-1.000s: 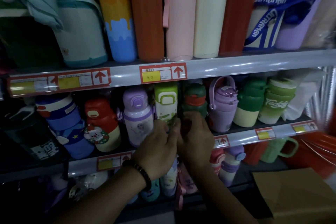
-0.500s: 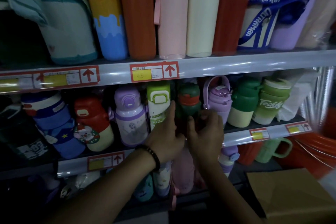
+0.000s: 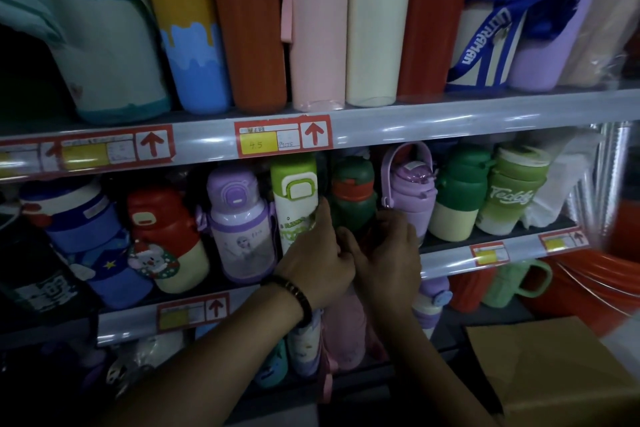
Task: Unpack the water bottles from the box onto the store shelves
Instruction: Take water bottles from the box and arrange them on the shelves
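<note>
A dark green bottle with a red band stands on the middle shelf, between a white and green bottle and a purple handled bottle. My right hand curls round the dark green bottle's lower part, which it hides. My left hand, with a beaded bracelet at the wrist, lies beside it. Its forefinger reaches up and touches the right side of the white and green bottle. The cardboard box sits at the bottom right, its flap closed over whatever is inside.
Tall tumblers fill the upper shelf. The middle shelf is packed from the blue bottle at the left to the green Teddy cup at the right. More bottles and a green mug stand on the lower shelf. An orange tub is at the right.
Both hands have stayed at the dark green bottle. My left hand went from lying flat on the white and green bottle to touching it with one raised finger. The view shifted slightly.
</note>
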Demonstrator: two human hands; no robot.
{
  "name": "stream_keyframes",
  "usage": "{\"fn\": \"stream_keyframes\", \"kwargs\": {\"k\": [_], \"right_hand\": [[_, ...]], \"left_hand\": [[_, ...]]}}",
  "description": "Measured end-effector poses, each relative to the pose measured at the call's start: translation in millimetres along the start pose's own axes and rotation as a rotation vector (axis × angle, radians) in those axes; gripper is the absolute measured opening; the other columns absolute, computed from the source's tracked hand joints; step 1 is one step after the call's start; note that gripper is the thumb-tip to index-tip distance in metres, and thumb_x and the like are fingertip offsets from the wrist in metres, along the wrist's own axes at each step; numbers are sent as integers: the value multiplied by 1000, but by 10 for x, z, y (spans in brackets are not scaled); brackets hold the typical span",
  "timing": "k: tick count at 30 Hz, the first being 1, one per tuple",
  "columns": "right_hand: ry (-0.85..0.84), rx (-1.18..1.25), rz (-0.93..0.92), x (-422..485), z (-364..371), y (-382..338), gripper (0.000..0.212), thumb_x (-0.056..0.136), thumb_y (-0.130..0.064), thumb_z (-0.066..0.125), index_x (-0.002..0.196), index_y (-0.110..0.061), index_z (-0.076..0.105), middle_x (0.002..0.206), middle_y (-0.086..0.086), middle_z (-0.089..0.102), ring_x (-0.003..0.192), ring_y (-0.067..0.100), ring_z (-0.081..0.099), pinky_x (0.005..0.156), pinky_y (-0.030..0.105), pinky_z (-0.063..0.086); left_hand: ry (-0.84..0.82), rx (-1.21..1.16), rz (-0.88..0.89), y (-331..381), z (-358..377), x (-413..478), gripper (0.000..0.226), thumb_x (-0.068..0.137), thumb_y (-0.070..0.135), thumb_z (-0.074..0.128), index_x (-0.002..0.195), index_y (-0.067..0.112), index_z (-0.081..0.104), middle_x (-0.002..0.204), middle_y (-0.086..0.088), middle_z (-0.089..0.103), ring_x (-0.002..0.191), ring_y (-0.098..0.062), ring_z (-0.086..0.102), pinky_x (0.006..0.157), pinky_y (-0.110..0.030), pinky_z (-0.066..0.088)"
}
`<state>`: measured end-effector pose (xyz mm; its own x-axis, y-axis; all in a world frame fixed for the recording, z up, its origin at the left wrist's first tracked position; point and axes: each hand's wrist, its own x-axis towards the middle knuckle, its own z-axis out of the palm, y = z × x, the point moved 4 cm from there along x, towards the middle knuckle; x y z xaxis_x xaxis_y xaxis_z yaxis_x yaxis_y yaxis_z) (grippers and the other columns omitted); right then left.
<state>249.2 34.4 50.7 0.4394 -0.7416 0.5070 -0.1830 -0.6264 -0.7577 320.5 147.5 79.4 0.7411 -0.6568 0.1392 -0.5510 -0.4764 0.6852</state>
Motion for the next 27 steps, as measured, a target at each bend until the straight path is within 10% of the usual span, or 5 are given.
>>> {"fn": "stream_keyframes", "kwargs": {"k": [13,20,24,27], "right_hand": [[-31,-13,6,35,34,21,58,84,-57,77,123,-19,60,118,2,62,101,20,59,67,27,28],[-32,-8,-18,91,6,91,49,82,-55,79,111,-20,61,100,-3,68,93,20,64,66,27,30],[-36,18,-2,123,-8,102,39,81,-49,79,102,-21,62,91,-5,66,87,19,63,65,28,34],[-24,36,4,180,-27,74,36,80,-55,71,90,-22,63,89,-4,64,86,21,62,67,33,43]], "left_hand": [[-15,-123,-35,25,-21,3,100,81,34,50,165,25,-5,94,-9,71,87,-28,70,80,-41,58],[-5,-165,5,136,11,-149,96,92,13,60,166,18,-1,66,10,61,65,0,59,58,-14,39],[12,-316,-43,225,-3,-212,80,87,3,61,159,16,26,70,21,65,61,-3,62,53,-19,46],[52,-539,-141,236,-1,-231,78,80,-1,64,147,28,35,73,-4,62,46,-6,55,46,-20,42]]}}
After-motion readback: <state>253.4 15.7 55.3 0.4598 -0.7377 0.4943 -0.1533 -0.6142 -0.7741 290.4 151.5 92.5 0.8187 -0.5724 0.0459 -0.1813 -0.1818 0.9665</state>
